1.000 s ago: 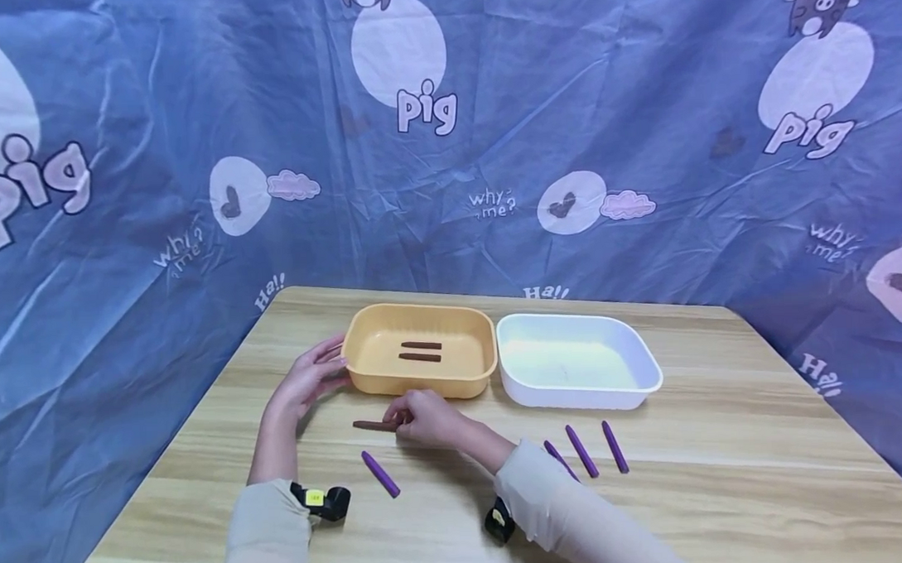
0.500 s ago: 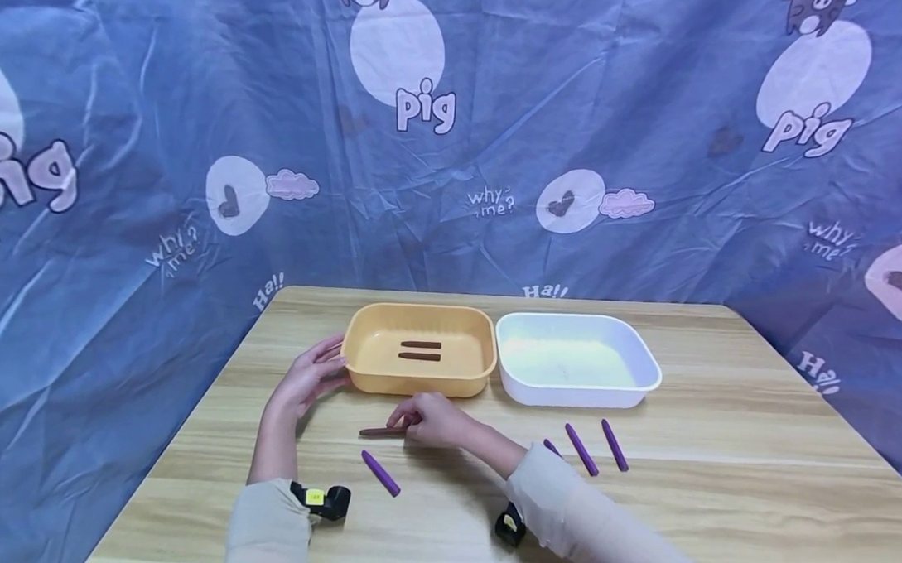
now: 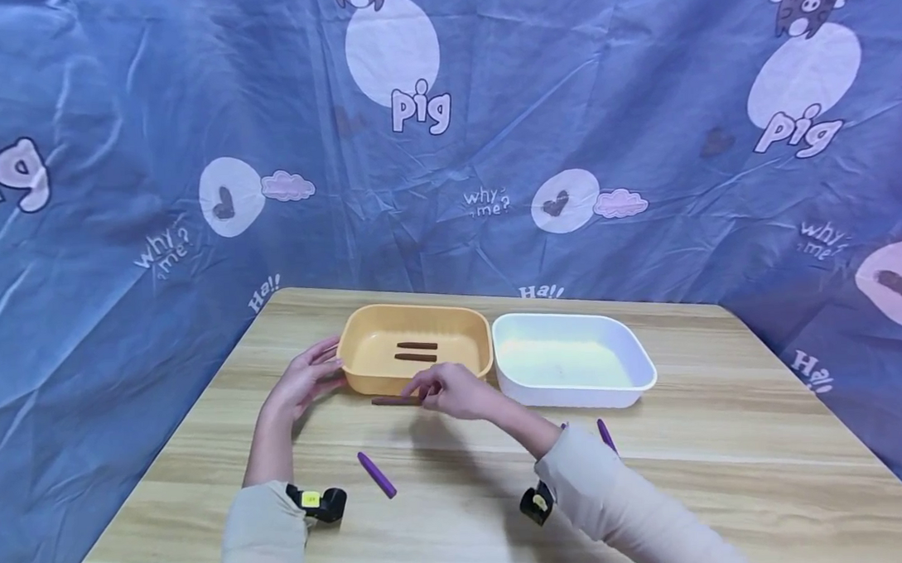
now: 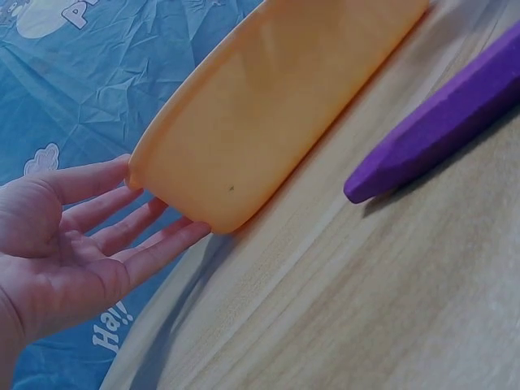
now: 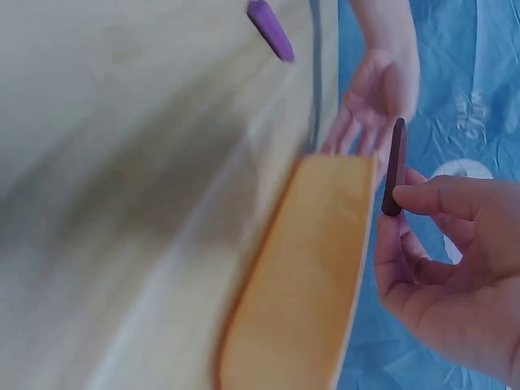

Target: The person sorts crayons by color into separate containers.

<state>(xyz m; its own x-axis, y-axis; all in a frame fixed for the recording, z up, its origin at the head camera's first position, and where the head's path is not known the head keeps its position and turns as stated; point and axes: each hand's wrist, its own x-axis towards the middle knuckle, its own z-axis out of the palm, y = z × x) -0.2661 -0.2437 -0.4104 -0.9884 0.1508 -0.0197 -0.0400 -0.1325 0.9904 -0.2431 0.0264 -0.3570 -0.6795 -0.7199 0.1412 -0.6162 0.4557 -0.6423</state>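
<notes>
My right hand pinches a brown crayon by one end, between thumb and fingers. In the head view, the crayon lies level at the front wall of the orange-yellow box; the right wrist view has it by the rim. Two more brown crayons lie side by side on that box's floor. Straight, spread fingertips of my left hand touch the box's left end, as the left wrist view also has it.
A white box stands right beside the yellow one. One purple crayon lies on the wooden table in front of my left hand. Another purple crayon shows past my right sleeve, which hides others. Patterned blue cloth hangs behind the table.
My right hand first drew slightly back toward me with the brown crayon, then rose up and forward to the yellow box's front wall. My left hand has stayed at the box.
</notes>
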